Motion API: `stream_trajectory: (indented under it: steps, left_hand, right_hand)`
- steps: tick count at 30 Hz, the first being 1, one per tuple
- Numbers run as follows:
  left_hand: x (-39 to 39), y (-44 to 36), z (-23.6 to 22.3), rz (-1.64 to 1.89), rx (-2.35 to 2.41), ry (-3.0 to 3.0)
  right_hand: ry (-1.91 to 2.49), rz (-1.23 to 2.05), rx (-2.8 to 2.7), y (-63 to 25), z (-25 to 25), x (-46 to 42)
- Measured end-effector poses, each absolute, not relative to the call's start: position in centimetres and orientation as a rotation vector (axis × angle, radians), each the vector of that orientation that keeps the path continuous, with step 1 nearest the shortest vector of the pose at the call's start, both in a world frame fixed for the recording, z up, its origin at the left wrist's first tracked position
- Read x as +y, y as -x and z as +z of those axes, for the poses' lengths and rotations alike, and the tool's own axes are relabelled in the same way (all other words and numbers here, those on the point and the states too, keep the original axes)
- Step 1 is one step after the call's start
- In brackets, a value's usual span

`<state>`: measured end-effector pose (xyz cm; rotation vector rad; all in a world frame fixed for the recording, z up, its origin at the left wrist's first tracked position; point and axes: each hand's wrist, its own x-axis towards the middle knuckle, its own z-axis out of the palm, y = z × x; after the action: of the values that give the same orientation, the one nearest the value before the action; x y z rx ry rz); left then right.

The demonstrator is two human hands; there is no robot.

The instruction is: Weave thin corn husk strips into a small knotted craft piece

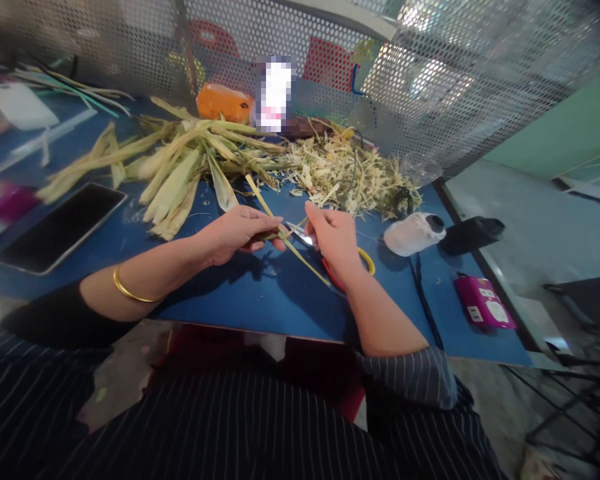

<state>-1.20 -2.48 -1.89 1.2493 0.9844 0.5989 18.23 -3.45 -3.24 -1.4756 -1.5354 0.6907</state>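
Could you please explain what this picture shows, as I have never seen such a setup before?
There is no machine here: these are a person's own bare hands, seen by a camera worn on the head, looking forward and down. This is the only view. The left hand holds a narrow plant strip. The right hand is curled beside it, over scissors; whether it grips them is hard to tell. On the blue table lie long dried leaves, a shredded heap, a dark flat slab like a phone, and, at the right, a purple box.
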Motion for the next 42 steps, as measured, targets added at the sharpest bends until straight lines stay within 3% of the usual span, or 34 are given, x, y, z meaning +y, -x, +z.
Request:
stream_trajectory:
  steps: [2,4,6,10,13,23,28,31,37,42]
  left_hand:
    - [-2.6,1.2,-1.8,0.583,0.969,-1.271]
    - [-2.9,1.0,-1.7,0.558,0.955,-1.341]
    - [-3.2,0.8,-1.6,0.532,0.953,-1.428]
    - [-3.8,0.2,-1.9,0.536,0.966,-1.519]
    - [-3.9,0.0,-2.1,0.558,0.959,-1.532]
    - [-4.0,-0.2,-2.4,0.542,0.931,-1.448]
    - [-3.2,0.1,-2.6,0.748,0.969,-1.156]
    - [-2.6,0.4,-2.5,0.867,0.928,-1.023]
    - [-2.6,0.0,-2.9,1.026,0.828,-0.939]
    - [-3.0,-0.8,-3.1,1.009,0.822,-0.945]
  right_hand:
    - [1.497,0.270,-1.615,-18.4,-2.6,-3.9]
    - [1.422,0.095,-1.690,-18.3,-2.2,-4.2]
    - [1.341,0.285,-1.810,-17.8,-2.3,-4.3]
    - [1.217,1.071,-1.718,-16.9,-3.1,-4.2]
    - [1.173,1.193,-1.460,-16.5,-3.5,-4.3]
    - [1.214,0.831,-1.547,-16.8,-3.7,-4.2]
    - [1.216,0.235,-1.708,-18.5,-1.2,-4.7]
    - [1.196,0.037,-1.663,-18.4,-0.3,-5.8]
    - [1.340,0.459,-1.910,-15.5,-3.2,-6.6]
    - [1.347,0.881,-1.680,-14.2,-5.1,-5.9]
